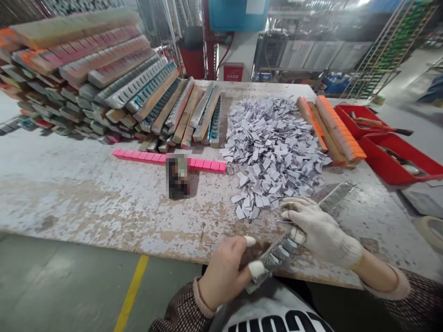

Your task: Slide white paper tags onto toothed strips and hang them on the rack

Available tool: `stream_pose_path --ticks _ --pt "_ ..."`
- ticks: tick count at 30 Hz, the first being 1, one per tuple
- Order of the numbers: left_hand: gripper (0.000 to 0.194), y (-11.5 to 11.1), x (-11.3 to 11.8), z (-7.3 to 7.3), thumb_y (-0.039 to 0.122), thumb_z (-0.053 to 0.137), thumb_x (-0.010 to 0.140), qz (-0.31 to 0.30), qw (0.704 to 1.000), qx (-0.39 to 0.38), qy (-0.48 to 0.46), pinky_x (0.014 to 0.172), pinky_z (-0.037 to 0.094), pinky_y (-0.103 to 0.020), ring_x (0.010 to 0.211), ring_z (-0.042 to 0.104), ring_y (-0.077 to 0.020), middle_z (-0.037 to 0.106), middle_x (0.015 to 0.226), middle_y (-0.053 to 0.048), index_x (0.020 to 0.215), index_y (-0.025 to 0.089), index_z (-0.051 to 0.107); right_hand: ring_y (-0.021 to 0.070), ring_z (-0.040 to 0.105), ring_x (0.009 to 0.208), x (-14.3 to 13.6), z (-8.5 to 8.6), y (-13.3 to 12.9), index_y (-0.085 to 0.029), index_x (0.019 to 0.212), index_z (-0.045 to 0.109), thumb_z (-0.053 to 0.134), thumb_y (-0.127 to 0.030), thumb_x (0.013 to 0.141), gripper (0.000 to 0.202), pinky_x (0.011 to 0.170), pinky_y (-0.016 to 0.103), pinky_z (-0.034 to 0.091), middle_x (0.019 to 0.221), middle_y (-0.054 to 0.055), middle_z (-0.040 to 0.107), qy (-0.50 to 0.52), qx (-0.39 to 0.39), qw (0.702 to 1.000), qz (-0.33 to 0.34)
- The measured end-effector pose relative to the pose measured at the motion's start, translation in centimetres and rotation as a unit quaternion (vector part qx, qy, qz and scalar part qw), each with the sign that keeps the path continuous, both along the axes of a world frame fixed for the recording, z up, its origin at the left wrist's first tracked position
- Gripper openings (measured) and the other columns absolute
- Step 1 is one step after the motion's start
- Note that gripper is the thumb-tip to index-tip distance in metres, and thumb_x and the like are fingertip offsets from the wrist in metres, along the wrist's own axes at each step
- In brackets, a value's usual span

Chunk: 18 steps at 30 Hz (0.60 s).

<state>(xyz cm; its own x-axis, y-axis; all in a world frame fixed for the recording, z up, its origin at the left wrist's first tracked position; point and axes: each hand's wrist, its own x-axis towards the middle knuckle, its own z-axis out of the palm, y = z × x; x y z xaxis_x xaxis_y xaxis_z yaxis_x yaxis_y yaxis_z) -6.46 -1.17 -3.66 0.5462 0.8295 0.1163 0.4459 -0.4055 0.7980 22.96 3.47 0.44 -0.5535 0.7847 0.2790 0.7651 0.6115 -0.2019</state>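
A grey slotted bar (277,253) slants across the front edge of the table, with small white pieces standing in several slots at its near end. My left hand (226,267), bare apart from white covers on thumb and index fingertip, grips that near end, thumb pressed on its side. Over the middle of the bar lies my right hand (318,230) in a whitish glove, fingers curled round it. Whether it also pinches a white piece is hidden. Just beyond its fingertips spreads a big heap of flat white pieces (273,143).
A pink segmented bar (207,165) lies left of the heap, a small pixelated object (177,177) against it. Stacked slotted bars (86,69) fill the back left. Orange bars (341,127) and red trays (398,157) holding tools stand right. A tape roll (429,230) lies at far right.
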Motion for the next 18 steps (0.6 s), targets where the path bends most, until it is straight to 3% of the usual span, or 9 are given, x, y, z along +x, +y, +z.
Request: stream_pose_path --ticks 4,9,14,18 --pt "0.017 2.4 0.0 0.6 0.028 0.061 0.1 0.099 0.989 0.039 0.101 0.088 0.056 -0.04 0.101 0.067 -0.0262 0.069 0.108 -0.008 0.116 0.02 0.059 0.0327 0.06 0.104 -1.2 -0.2 1.4 -0.017 0.096 0.069 0.056 -0.009 0.084 0.02 0.094 0.05 0.052 0.108 0.013 0.064 -0.052 -0.056 0.997 -0.009" --pt "0.023 5.3 1.8 1.5 0.027 0.065 0.097 0.123 0.961 0.078 0.234 0.092 0.054 -0.043 0.105 0.064 -0.0291 0.067 0.112 -0.009 0.117 0.018 0.056 0.0343 0.059 0.109 -0.2 -0.3 1.7 -0.016 0.105 0.069 0.055 -0.014 0.087 0.023 0.097 0.05 0.049 0.112 0.014 0.064 -0.042 -0.019 0.999 -0.027" --pt "0.028 7.2 2.9 1.3 0.018 0.063 0.094 0.137 0.958 0.065 0.245 0.096 0.05 -0.046 0.109 0.061 -0.0308 0.065 0.114 -0.013 0.121 0.015 0.055 0.0329 0.059 0.114 2.1 -1.3 0.4 -0.018 0.103 0.065 0.051 -0.018 0.092 0.018 0.1 0.051 0.048 0.117 0.011 0.065 0.01 0.031 0.999 -0.026" --pt "0.037 7.8 2.9 0.8 0.011 0.061 0.089 0.131 0.967 0.051 0.214 0.095 0.051 -0.043 0.108 0.062 -0.0289 0.064 0.114 -0.013 0.125 0.016 0.053 0.0316 0.062 0.114 3.5 -1.8 -0.7 -0.021 0.101 0.064 0.053 -0.029 0.101 0.013 0.102 0.05 0.048 0.116 0.009 0.067 0.043 0.053 0.997 -0.048"
